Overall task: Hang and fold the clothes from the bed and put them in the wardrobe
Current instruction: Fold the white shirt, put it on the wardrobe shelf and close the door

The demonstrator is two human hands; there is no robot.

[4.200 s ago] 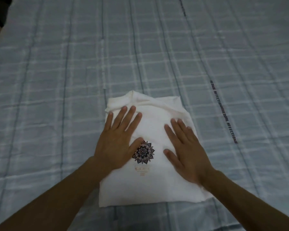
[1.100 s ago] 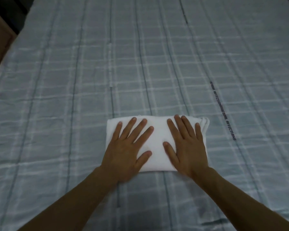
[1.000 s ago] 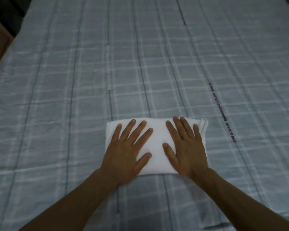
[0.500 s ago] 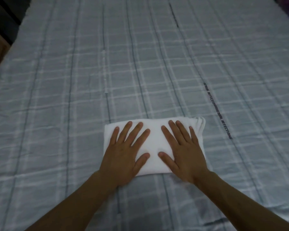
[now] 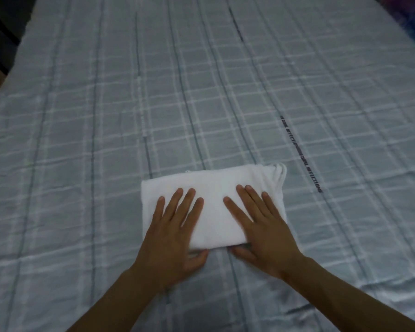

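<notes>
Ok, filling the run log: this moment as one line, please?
white garment folded, flat on bed | left hand flat on top, thumb at near edge | right hand likewise

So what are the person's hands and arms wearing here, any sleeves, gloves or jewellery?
Nothing shows: the left hand and right hand are ungloved, with no rings, and the left forearm and right forearm are bare to the frame edge, with no sleeve, watch or bracelet in view.

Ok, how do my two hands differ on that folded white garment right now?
Your left hand presses the left half of the garment, fingers angled right; your right hand presses the right half, fingers angled left. Both lie flat, thumbs at its near edge.
</notes>
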